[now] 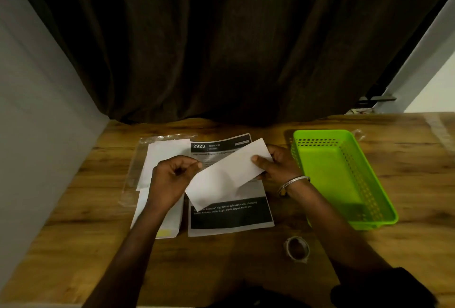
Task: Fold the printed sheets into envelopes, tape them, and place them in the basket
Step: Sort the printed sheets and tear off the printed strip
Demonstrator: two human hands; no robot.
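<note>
My right hand point(275, 165) grips the right end of a folded white sheet point(226, 175), held tilted above the table. My left hand point(172, 177) is at the sheet's left edge, fingers curled and pinched near it; whether it grips the paper I cannot tell. Under the folded sheet lies a printed sheet point(231, 214) with black bands and the number 2923. A stack of white envelopes point(162, 155) in a clear wrapper lies to the left. An empty green basket point(344, 177) stands to the right. A roll of clear tape point(296, 248) sits near the front.
The wooden table point(406, 246) ends at a dark curtain point(221, 49) behind. A grey wall point(37, 111) borders the left side. A clear plastic wrapper point(440, 130) lies at the far right back corner.
</note>
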